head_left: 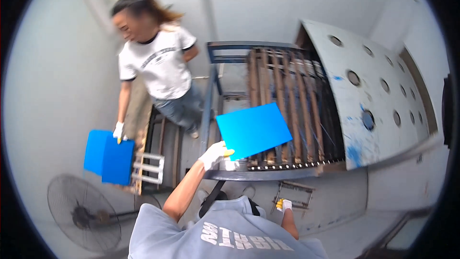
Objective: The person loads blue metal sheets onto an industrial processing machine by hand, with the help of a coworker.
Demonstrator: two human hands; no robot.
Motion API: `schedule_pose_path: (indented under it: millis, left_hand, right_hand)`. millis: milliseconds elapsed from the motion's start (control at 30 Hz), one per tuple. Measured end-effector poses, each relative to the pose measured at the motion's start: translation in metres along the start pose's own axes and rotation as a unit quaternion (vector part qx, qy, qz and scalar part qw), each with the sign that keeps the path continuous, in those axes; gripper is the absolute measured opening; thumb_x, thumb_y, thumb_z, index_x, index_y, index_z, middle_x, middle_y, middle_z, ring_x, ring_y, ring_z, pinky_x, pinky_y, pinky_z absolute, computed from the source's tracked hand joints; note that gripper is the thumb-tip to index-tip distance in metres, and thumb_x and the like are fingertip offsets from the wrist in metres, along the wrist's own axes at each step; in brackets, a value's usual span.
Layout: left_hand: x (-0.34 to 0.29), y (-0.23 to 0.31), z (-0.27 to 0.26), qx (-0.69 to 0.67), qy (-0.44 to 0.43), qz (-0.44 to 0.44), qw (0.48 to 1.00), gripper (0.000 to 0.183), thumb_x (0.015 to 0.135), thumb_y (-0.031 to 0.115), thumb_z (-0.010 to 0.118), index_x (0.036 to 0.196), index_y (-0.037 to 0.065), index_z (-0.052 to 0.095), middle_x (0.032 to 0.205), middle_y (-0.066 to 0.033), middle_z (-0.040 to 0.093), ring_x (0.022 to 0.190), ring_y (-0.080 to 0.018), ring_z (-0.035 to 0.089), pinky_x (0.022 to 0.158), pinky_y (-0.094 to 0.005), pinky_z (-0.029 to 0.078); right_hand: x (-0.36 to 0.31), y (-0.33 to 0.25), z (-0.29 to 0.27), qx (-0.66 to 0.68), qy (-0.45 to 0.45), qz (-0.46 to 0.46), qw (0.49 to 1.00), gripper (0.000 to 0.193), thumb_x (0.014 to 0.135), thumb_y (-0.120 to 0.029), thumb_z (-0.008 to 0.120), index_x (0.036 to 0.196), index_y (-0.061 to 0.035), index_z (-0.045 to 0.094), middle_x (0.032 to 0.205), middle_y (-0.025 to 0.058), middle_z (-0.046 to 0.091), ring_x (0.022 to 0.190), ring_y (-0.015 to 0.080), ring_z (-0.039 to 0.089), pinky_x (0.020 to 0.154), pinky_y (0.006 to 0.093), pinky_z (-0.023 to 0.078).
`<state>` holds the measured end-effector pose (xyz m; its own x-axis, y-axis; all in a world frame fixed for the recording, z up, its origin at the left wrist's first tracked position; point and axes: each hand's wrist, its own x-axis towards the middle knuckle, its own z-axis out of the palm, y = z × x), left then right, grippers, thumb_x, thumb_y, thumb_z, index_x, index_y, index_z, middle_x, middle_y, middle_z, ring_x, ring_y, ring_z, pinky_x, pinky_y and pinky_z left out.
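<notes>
My left hand (214, 156), in a white glove with yellow fingertips, is closed on the near-left corner of a flat, bright blue rectangular sheet (255, 130). This sheet is held over the end of a rack of brownish rollers or bars (290, 100). Low at my right side, my right hand (284, 205) wears the same kind of glove, its fingers curled. It overlaps the left end of a small dark metal frame (298, 194); whether it grips that frame I cannot tell.
At the left, a person (158, 67) holds blue sheets (117, 160) in a gloved hand, beside a white slatted rack (151, 168). A large fan (84, 213) stands nearer. Blue metal framing (268, 175) edges the rollers. A pale panel with round holes (369, 96) rises at the right.
</notes>
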<state>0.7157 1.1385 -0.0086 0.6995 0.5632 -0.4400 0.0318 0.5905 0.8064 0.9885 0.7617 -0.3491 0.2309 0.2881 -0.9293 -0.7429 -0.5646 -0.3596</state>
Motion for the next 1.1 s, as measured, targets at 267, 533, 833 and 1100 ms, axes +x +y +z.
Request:
schedule_pose_path:
  millis: [267,533,833,1100]
  left_hand:
    - [-0.233,-0.043,-0.101,-0.081,0.231,0.056,0.968,0.028,0.065,0.009,0.059,0.091,0.003,0.050,0.083,-0.0037,0.052,0.072,-0.0116,0.050,0.061,-0.0242,0.042]
    - [-0.331,-0.094,-0.170,-0.193,0.382,0.124,0.895,0.019,0.068,0.006,0.053,0.087,0.002,0.051,0.077,-0.0043,0.053,0.065,-0.0121,0.052,0.055,-0.0248,0.044]
    - [-0.380,-0.122,-0.290,-0.014,0.525,0.120,0.842,0.013,0.066,0.011,0.056,0.070,0.000,0.050,0.061,-0.0044,0.050,0.056,-0.0111,0.051,0.049,-0.0251,0.045]
    - [-0.402,-0.109,-0.409,-0.017,0.615,0.160,0.772,0.008,0.066,0.005,0.054,0.074,0.005,0.053,0.063,0.0014,0.049,0.053,-0.0059,0.043,0.045,-0.0203,0.037]
  right_hand:
    - [-0.008,-0.032,0.129,-0.072,-0.118,0.027,0.990,0.019,0.075,-0.018,0.029,0.074,-0.0130,0.047,0.067,0.0068,0.052,0.053,0.0232,0.050,0.044,0.0371,0.040]
    - [-0.058,0.039,0.152,-0.086,-0.259,0.138,0.952,0.020,0.075,-0.023,0.034,0.073,-0.0098,0.049,0.069,0.0084,0.052,0.061,0.0249,0.049,0.051,0.0356,0.041]
    - [-0.080,0.049,0.228,-0.287,-0.068,0.065,0.953,0.022,0.074,-0.025,0.034,0.070,-0.0102,0.050,0.065,0.0080,0.054,0.055,0.0238,0.050,0.049,0.0360,0.041]
    - [-0.078,0.058,0.237,-0.224,-0.107,0.127,0.960,0.024,0.074,-0.027,0.033,0.075,-0.0090,0.049,0.068,0.0104,0.053,0.058,0.0280,0.049,0.048,0.0388,0.039]
